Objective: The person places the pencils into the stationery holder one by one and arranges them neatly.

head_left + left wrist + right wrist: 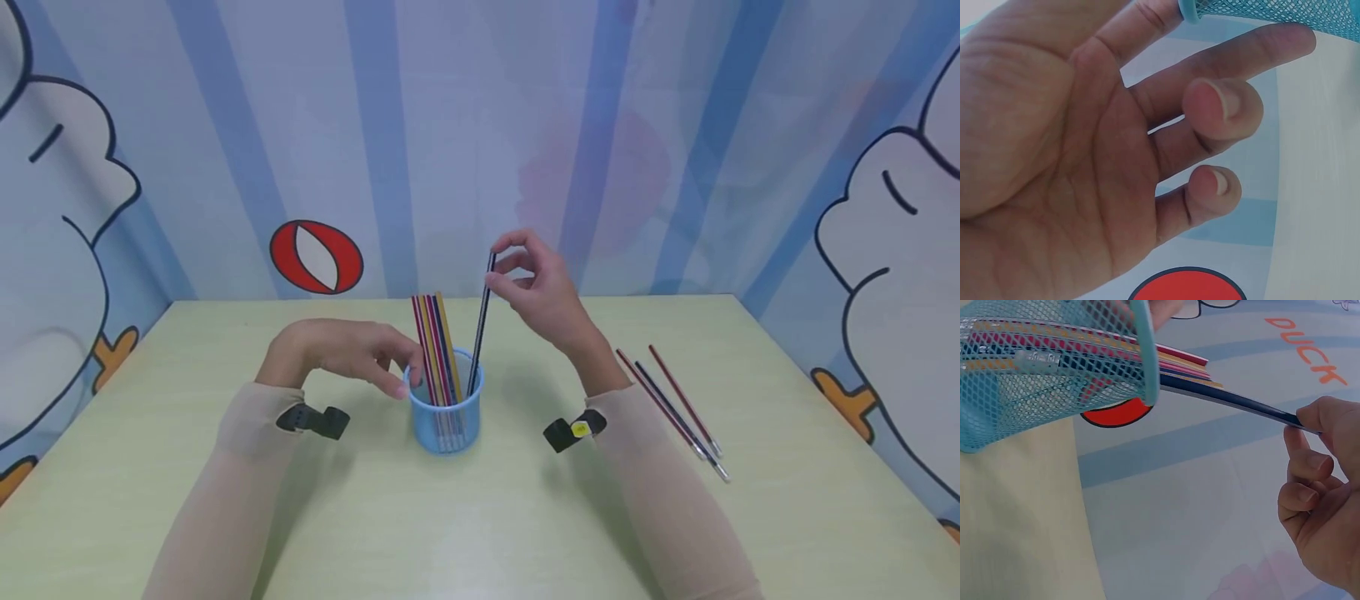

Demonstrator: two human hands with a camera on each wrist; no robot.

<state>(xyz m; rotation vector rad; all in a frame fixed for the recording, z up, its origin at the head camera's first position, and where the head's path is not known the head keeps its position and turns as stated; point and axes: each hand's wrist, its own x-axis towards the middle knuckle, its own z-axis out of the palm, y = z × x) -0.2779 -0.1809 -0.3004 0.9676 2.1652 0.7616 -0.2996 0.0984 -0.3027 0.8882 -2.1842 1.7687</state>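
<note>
A light-blue mesh pencil cup (447, 429) stands upright on the table, with several red, yellow and dark pencils (437, 346) leaning toward its left side. My left hand (352, 350) holds the cup's rim at the left. Its index finger reaches over the rim, and another finger lies along the mesh outside in the left wrist view. Above the cup, my right hand (542, 287) pinches the top end of a dark striped pencil (1229, 400) between thumb and fingers. That pencil slants down, its lower end inside the cup.
Two reddish pencils (678, 392) and a dark pencil (678, 417) lie on the pale table (450, 533) to the right, beyond my right wrist. A striped cartoon backdrop (480, 125) rises behind the table's far edge.
</note>
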